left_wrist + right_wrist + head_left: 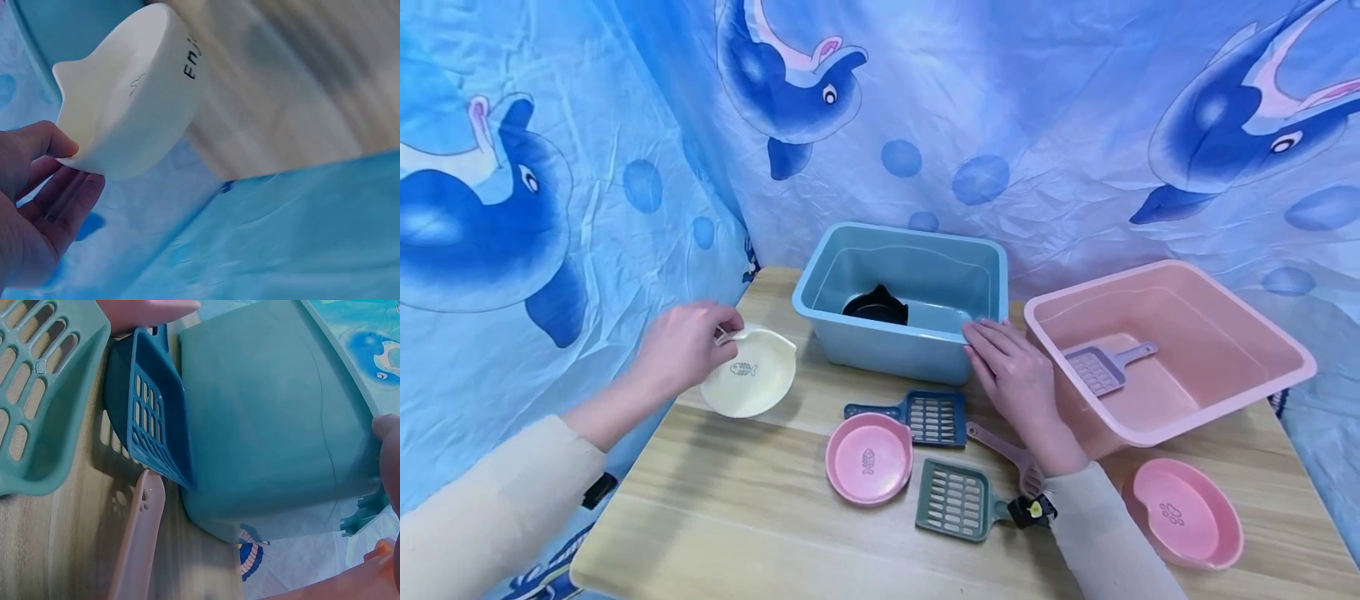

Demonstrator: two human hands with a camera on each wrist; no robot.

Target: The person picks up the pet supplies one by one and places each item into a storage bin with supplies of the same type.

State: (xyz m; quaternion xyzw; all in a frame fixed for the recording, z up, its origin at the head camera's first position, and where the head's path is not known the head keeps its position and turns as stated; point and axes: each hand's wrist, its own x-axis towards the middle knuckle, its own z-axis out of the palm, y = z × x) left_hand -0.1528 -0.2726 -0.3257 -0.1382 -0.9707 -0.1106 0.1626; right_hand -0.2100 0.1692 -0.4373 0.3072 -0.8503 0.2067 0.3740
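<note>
Here, white bowl [748,385] pinched at rim by left hand [700,335].
Blue bin [887,350] touched at rim by right hand [1013,367], fingers extended.

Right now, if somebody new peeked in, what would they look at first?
Probably the big blue cartoon sea animals on the cloth behind the table. Next might come the white bowl with a fish drawing, held in the left grip near the table's left edge. Then maybe a blue tub in the middle and a pink tub on the right.
</note>
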